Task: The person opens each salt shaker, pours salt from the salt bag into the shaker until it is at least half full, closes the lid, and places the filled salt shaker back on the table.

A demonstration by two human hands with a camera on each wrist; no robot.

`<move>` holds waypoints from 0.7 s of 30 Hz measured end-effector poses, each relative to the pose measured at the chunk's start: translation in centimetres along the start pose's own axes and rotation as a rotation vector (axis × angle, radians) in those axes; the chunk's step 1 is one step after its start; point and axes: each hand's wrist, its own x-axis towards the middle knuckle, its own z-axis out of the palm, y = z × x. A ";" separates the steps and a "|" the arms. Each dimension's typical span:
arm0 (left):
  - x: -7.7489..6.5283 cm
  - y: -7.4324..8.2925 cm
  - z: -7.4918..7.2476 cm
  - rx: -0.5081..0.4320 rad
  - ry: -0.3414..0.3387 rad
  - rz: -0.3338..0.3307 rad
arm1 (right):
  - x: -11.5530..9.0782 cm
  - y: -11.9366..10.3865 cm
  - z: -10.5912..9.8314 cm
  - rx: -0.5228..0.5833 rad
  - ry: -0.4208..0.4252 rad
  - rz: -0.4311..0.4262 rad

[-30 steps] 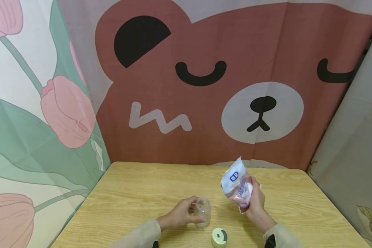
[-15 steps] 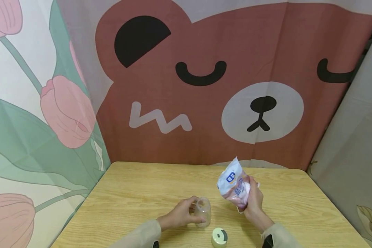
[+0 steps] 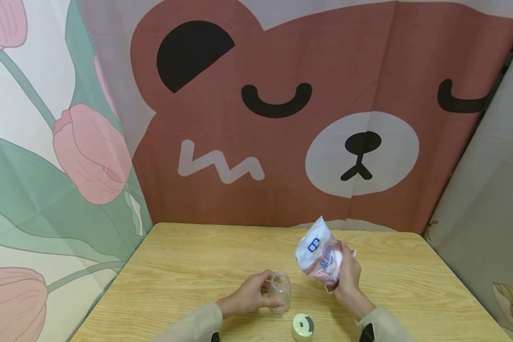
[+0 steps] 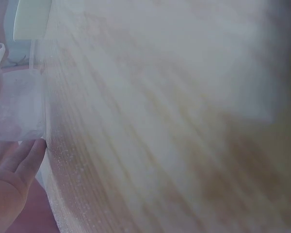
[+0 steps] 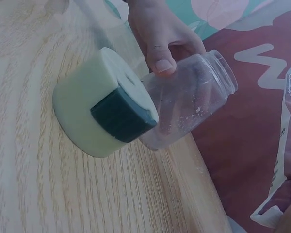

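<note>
My left hand (image 3: 253,293) holds a clear, open-mouthed jar (image 3: 282,295) upright on the table, thumb and fingers around its side. White grains cling inside the jar (image 5: 196,97) in the right wrist view. To the right and above, my right hand (image 3: 349,275) grips a soft white-and-pink plastic pouch (image 3: 318,251) with blue print, its top leaning left. The pouch (image 5: 287,141) shows only partly at the right wrist view's edge. In front of the jar stands a pale green cap (image 3: 303,327) with a dark green piece, which no hand touches.
The light wooden table (image 3: 188,256) ends at a hanging cloth (image 3: 222,204) printed with a bear. A tulip-printed cloth (image 3: 33,190) hangs on the left and a pale cloth (image 3: 491,199) on the right.
The pouch in my right hand has moved slightly left toward the jar. My left hand, the jar and the cap have stayed in place.
</note>
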 end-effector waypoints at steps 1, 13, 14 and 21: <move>0.0 0.0 0.0 0.000 0.001 0.001 | 0.0 0.0 0.0 -0.002 -0.003 0.001; -0.1 -0.1 0.1 0.006 0.000 0.046 | -0.7 0.1 0.4 -0.008 -0.039 0.000; -0.1 -0.1 0.1 0.003 0.001 0.046 | -0.7 0.1 0.5 -0.005 -0.039 -0.002; -0.1 -0.1 0.1 0.007 0.013 0.047 | -0.6 0.0 1.0 0.016 -0.029 -0.027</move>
